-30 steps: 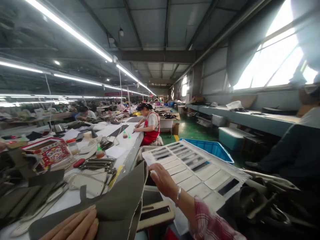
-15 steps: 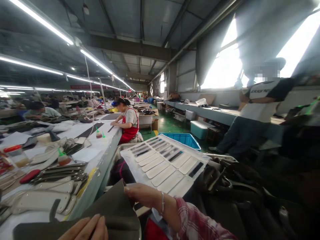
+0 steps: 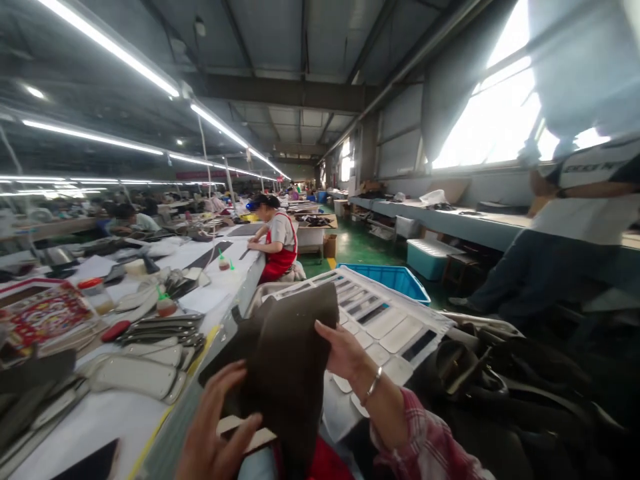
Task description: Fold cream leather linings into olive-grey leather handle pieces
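Note:
A dark olive-brown sheet piece, leather-like and bent over, is raised in front of me. My right hand pinches its right edge between thumb and fingers. At the lower left of the piece my left hand is open, thumb and fingers spread; its fingertips overlap the piece's left side, and I cannot tell whether they touch it. Behind the piece, partly covered by it, a white tray carries rows of pale rounded strips.
On the left table are stacked pale and dark panels, a green-tipped glue bottle, a red-lidded jar and a phone. Dark bags pile up at right. Beyond are a blue crate, a seated co-worker and a standing person.
The dark piece has been lifted and turned up by my right hand. My left hand has come off its flat surface and spread its fingers. The view has swung left.

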Demonstrator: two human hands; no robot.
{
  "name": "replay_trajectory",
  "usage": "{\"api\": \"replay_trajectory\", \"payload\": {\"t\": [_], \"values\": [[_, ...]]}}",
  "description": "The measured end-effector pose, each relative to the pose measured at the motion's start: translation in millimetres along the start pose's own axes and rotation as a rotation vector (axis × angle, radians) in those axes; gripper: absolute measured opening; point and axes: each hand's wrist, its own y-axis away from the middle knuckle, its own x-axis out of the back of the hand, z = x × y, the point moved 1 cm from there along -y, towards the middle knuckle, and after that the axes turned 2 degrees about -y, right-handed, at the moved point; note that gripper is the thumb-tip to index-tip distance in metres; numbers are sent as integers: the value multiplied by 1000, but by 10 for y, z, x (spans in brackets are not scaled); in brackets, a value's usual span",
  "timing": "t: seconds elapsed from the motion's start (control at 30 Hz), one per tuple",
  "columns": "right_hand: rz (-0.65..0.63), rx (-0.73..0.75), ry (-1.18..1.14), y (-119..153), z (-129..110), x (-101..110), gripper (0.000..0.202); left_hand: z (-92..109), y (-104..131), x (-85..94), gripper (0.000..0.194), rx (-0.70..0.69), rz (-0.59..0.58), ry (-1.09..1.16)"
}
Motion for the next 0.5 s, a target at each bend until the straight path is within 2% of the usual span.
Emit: {"api": "replay_trajectory", "payload": {"t": [0.03, 0.1, 0.17, 0.23, 0.33, 0.4, 0.5], "values": [[1, 9, 42, -13, -13, -11, 28, 16, -124, -10, 47, 194, 21, 114], [2, 14, 162, -34, 6, -52, 29, 62, -344, -76, 47, 468, -74, 376], [-12, -19, 277, -17, 64, -97, 31, 120, -497, -155, 46, 671, -212, 572], [-57, -109, 293, 74, 143, -121, 33, 171, -569, -189, 45, 850, -262, 630], [-195, -342, 152, 364, 280, -87, 38, 221, -561, -132, 43, 949, -232, 616], [-279, -486, 49, 587, 353, -11, 42, 235, -502, -50, 41, 984, -180, 694], [-301, -624, -67, 788, 376, 174, 54, 254, -395, 93, 49, 1045, 50, 890]]}}
